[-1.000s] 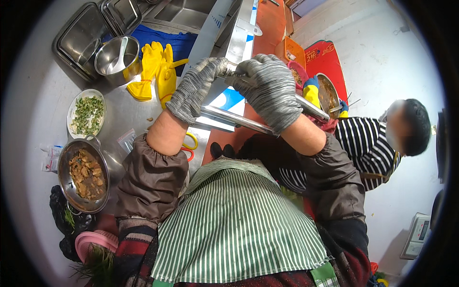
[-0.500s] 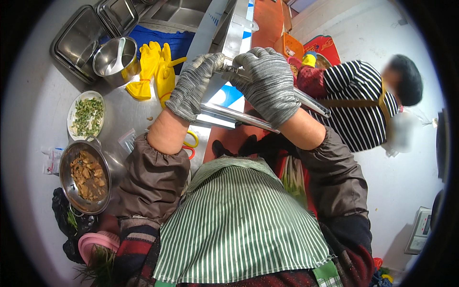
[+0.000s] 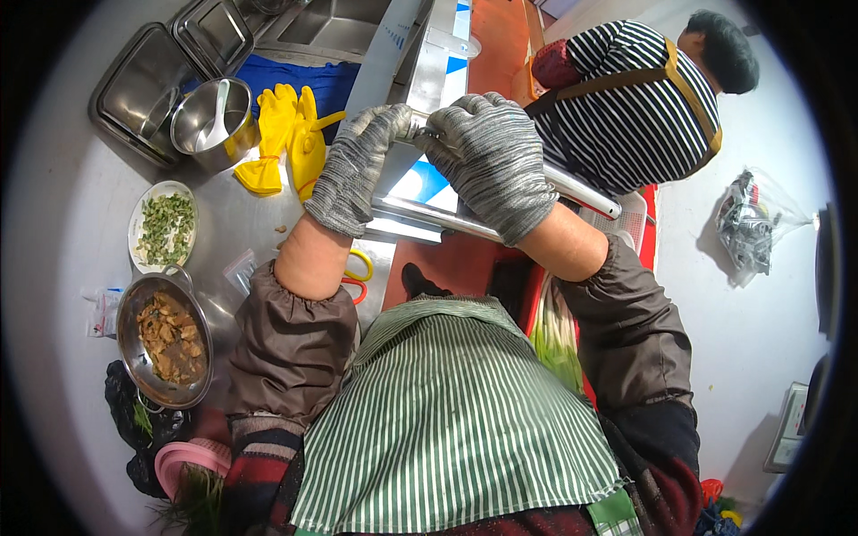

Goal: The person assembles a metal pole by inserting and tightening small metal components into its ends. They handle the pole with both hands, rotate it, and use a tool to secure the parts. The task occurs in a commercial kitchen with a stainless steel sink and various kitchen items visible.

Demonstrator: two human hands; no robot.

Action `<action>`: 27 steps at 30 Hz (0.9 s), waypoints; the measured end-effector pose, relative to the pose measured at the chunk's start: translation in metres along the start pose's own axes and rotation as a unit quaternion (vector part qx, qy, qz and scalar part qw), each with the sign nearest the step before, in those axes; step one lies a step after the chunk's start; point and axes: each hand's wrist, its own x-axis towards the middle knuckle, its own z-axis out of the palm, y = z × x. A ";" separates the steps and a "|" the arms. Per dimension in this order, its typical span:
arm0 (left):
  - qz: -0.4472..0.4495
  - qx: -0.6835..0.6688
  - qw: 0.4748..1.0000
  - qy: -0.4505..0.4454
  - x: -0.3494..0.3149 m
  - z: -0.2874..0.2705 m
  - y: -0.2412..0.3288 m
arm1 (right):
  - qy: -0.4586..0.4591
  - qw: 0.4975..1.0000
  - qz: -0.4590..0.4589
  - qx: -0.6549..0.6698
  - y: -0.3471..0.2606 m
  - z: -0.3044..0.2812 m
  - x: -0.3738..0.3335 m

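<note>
My two hands, in grey knit gloves, meet in front of me over the table edge. My left hand (image 3: pixel 353 161) is closed, its fingertips at a small metal part near the right hand's fingers. The curled fingers of my right hand (image 3: pixel 496 161) grip a metal tool with long handles (image 3: pixel 585 192); one handle, with a hole near its end, sticks out past the right wrist. Another shiny metal bar (image 3: pixel 429 214) runs below the hands toward the right wrist. The gloves hide the tool's working end.
On the steel table lie yellow rubber gloves (image 3: pixel 277 129), a pot with a white spoon (image 3: pixel 212 134), a plate of chopped greens (image 3: pixel 165 223), a pan of cooked pieces (image 3: pixel 170 335) and scissors (image 3: pixel 357 277). A co-worker in stripes (image 3: pixel 617 116) bends at the right. Green onions (image 3: pixel 556 335) stand below.
Both hands stay nearly in place, still together on the metal tool. The co-worker has shifted up and bent further, uncovering a white basket and a hanging plastic bag.
</note>
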 end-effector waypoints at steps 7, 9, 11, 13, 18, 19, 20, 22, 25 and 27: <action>0.095 0.015 0.995 0.001 0.001 0.000 -0.007 | -0.024 0.999 0.009 0.042 0.003 0.001 0.003; 0.068 -0.005 0.998 0.008 0.001 -0.001 -0.011 | -0.039 0.999 0.025 0.022 0.006 -0.001 0.003; 0.065 0.015 0.998 0.024 0.003 -0.001 -0.014 | -0.042 0.999 0.025 0.022 0.008 -0.002 0.002; 0.045 0.002 0.999 0.028 0.004 -0.003 -0.016 | -0.034 0.999 0.019 0.018 0.007 -0.001 0.002; 0.324 0.331 0.886 0.031 -0.015 -0.006 0.000 | -0.119 0.991 -0.019 0.054 0.001 0.004 0.013; 0.176 0.212 0.961 -0.005 -0.014 -0.002 0.003 | -0.104 0.994 -0.019 -0.005 0.000 0.003 0.013; 0.055 0.003 0.998 -0.008 -0.013 0.002 0.005 | -0.129 0.988 -0.001 0.089 0.005 0.001 0.013; -0.017 -0.126 0.992 0.019 -0.007 0.008 0.006 | -0.134 0.984 0.026 0.118 0.009 -0.006 0.017; -0.002 -0.125 0.992 0.010 0.005 0.011 -0.004 | -0.116 0.983 0.080 0.115 0.012 -0.022 0.016; 0.059 -0.010 0.998 -0.017 0.003 0.001 -0.018 | -0.122 0.984 0.091 0.089 0.003 -0.029 0.014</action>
